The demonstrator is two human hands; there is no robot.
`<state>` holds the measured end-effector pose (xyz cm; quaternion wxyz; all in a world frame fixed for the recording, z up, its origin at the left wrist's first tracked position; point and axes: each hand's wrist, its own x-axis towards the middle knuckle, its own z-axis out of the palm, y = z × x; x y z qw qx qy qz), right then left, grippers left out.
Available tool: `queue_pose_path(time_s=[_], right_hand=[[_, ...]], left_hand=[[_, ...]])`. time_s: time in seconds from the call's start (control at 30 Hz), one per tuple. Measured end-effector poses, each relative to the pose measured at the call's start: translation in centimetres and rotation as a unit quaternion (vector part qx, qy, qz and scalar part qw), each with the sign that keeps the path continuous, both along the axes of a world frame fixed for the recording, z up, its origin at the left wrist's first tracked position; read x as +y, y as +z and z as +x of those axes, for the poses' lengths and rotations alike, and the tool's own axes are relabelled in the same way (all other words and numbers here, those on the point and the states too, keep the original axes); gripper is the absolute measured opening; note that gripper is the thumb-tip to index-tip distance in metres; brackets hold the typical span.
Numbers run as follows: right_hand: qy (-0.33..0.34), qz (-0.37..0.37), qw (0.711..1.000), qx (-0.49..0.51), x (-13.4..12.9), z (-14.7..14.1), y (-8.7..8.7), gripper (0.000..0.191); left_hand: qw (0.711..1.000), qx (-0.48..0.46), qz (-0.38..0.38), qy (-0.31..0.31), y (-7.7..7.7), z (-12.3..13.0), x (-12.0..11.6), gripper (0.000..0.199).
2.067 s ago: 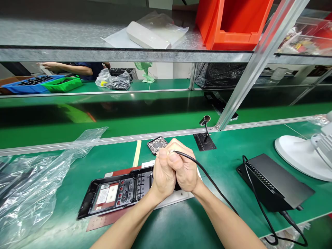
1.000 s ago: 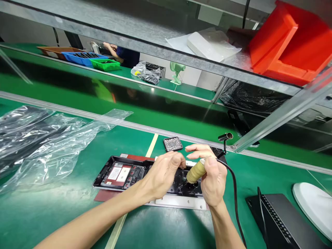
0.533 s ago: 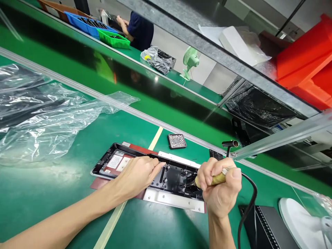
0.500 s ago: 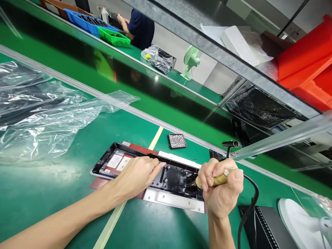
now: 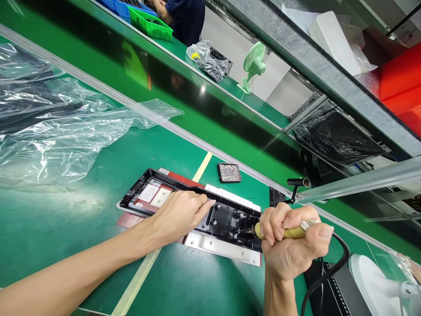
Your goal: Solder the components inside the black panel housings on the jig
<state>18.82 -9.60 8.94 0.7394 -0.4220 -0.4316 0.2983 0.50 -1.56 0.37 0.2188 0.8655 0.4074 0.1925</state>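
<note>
A long black plastic housing [image 5: 226,219] lies at a slant on a red and white fixture [image 5: 223,249] on the green table. My left hand [image 5: 182,213] rests closed on the housing's middle, fingers curled at its edge; what they grip, if anything, is hidden. My right hand [image 5: 292,241] is wrapped round the yellowish handle of a corded tool [image 5: 296,231]. The tool's thin tip points left into the right part of the housing. Behind the housing sits a small black tray [image 5: 229,172] of tiny metal parts.
Clear plastic bags [image 5: 59,131] lie at the left. A metal rail [image 5: 197,142] runs behind the housing. A black holder [image 5: 297,183], a black case [image 5: 335,289] and a white round base [image 5: 368,281] are at the right. Beyond are a green fan [image 5: 254,63] and a person [image 5: 187,19].
The camera view has shifted, so the background sits higher. My right hand has tilted, its thumb end turned further right, with the tool still in it. My left hand stays on the housing.
</note>
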Motion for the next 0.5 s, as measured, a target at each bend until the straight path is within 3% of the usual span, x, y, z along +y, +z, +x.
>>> queue_pose_path(time_s=[0.5], right_hand=[[0.019,0.020,0.999,-0.026,0.13,-0.01,0.00,0.039]], left_hand=[[1.000,0.010,-0.004,-0.005,0.06,0.00,-0.09,0.048]])
